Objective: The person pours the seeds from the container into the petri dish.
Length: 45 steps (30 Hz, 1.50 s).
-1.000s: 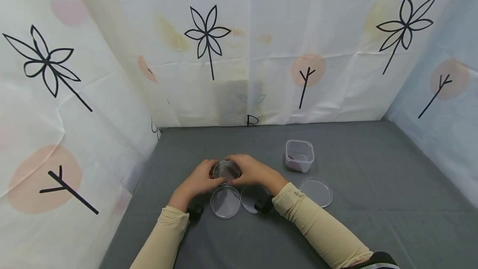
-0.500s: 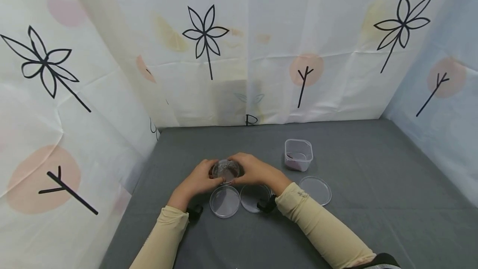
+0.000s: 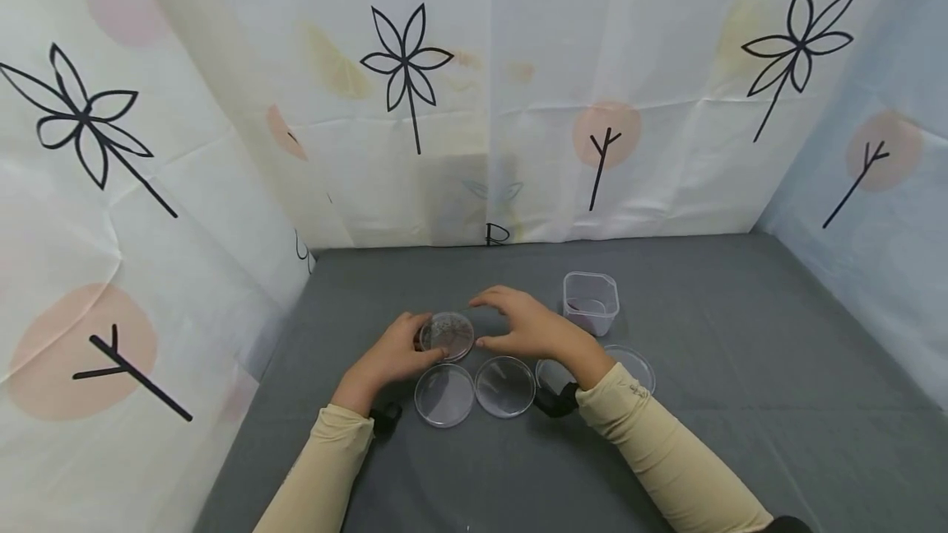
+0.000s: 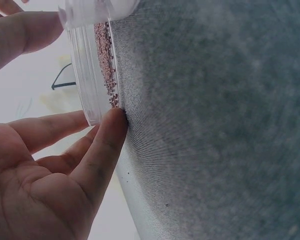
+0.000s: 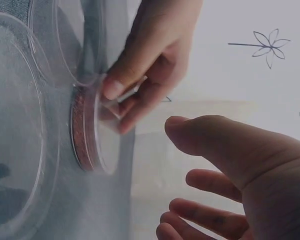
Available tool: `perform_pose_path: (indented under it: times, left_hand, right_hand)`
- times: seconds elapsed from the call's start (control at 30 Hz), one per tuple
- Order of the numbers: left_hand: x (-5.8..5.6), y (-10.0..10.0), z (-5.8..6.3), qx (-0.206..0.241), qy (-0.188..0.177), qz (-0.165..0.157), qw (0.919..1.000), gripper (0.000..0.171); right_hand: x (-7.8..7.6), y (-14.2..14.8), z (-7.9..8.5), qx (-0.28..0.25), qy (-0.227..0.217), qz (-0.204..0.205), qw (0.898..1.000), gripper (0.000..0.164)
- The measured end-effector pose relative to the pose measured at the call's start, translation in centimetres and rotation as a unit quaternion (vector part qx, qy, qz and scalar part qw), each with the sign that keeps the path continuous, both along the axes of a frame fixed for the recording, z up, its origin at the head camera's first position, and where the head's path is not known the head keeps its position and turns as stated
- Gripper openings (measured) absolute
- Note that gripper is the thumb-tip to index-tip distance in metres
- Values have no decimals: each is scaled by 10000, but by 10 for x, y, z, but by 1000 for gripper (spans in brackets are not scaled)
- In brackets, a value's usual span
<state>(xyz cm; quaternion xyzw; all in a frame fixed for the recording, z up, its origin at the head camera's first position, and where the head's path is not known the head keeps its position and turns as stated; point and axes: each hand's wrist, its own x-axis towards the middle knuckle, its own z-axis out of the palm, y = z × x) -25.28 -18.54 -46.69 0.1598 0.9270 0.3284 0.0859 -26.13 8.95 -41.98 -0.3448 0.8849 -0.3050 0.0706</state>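
Note:
In the head view a round, clear petri dish [image 3: 448,337] with a lid on it lies on the grey table. Small reddish-brown granules [image 4: 105,60] show inside it in the left wrist view. My left hand [image 3: 392,356] holds this dish from the left, thumb at the near rim and fingers round the far side. Just right of the dish is my right hand [image 3: 536,327], off it, with thumb and fingers spread apart and nothing between them. Two clear round dish parts [image 3: 444,397] [image 3: 505,387] lie side by side, nearer me.
Behind my right wrist lies another clear round piece [image 3: 551,377], partly hidden. A clear round lid [image 3: 637,364] is farther right, partly covered by the forearm. Beyond it stands a clear, squarish plastic tub [image 3: 590,303] with a little dark material inside. A patterned cloth [image 3: 444,204] closes off the back.
My right hand has let go of the lidded dish and drawn away to the right, its fingers spreading. My left hand has stayed on the dish.

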Motion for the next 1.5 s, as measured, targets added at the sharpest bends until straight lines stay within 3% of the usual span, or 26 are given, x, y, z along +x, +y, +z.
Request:
perform_pose_path:
  times: [0.33,0.67,1.23,1.5]
  left_hand:
    - [2,2,1,-175,-142,34,9997,85]
    - [3,-7,0,-109,-104,-53,9999,92]
    - [9,-7,13,-71,-267,-289,9992,90]
    - [12,-8,16,-163,-237,-398,9988,91]
  right_hand:
    - [7,40,-5,-581,682,-385,9952,59]
    - [9,61,0,-810,909,-828,9891,58]
    - [5,124,10,-802,767,-1794,9775,61]
    - [5,144,10,-393,197,-1970,9794,73]
